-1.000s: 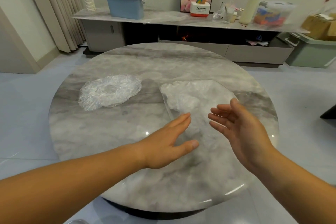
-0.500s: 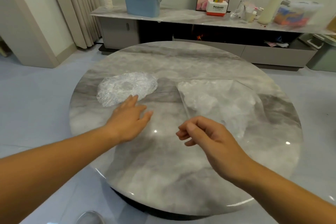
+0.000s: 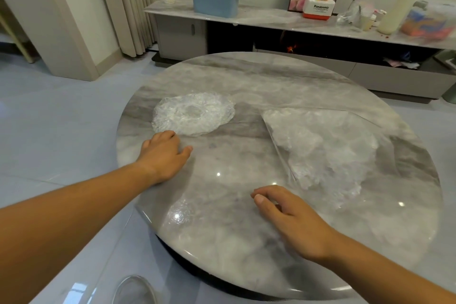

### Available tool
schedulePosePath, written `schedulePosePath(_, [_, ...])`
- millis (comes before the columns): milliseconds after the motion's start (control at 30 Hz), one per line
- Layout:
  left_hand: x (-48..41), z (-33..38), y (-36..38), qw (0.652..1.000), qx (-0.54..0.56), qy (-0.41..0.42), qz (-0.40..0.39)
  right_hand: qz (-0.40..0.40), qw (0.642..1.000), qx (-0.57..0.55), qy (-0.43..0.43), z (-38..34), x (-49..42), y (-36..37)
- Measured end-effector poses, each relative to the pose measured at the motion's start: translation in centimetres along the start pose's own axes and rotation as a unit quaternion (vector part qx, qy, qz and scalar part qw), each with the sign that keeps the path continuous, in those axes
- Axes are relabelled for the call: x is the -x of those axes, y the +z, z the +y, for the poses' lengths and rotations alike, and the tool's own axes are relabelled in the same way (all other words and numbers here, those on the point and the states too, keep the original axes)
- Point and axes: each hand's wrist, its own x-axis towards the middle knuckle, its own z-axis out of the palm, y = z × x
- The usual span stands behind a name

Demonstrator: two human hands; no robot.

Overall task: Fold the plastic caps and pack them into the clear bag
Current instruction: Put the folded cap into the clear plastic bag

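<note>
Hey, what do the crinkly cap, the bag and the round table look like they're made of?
Cap: thin clear plastic film, crinkled and glinting. Bag: smooth transparent plastic, its contents show through. Table: polished grey marble or a marble-look slab; veined, mirrors lights.

The left hand (image 3: 164, 153) and right hand (image 3: 293, 217) are bare. The left forearm (image 3: 74, 210) and right forearm (image 3: 394, 269) are bare too, uncovered to the picture's edge. The right thumb's nail is short and plain.
</note>
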Motion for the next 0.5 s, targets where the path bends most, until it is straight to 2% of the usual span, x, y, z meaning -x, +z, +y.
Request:
schedulePosePath(100, [0.3,0.6,-0.4,0.999,-0.011,0.019,0.029,-0.004,1.000,-0.001,0.001,0.4,0.2,-0.2])
schedulePosePath(167, [1.0,1.4,-0.9,0.995,0.002,0.054,0.084,0.006,1.000,0.006,-0.002,0.7,0.3,-0.5])
schedulePosePath(233, [2.7,2.7,-1.4,0.982,-0.002,0.126,0.141,0.026,1.000,0.011,-0.010,1.0,0.6,-0.9])
schedulePosePath(300, [5.1,4.1,-1.3,0.960,-0.038,0.226,0.163,0.041,0.998,0.027,-0.024,1.7,0.9,-1.1])
schedulePosePath(367, [7.9,5.0,-0.1,0.944,-0.064,0.297,0.126,0.052,0.996,0.059,-0.040,2.7,1.4,-1.2])
schedulePosePath(500, [12.1,6.1,2.8,0.933,-0.054,0.356,0.006,0.051,0.992,0.096,-0.070,3.8,2.6,-1.1])
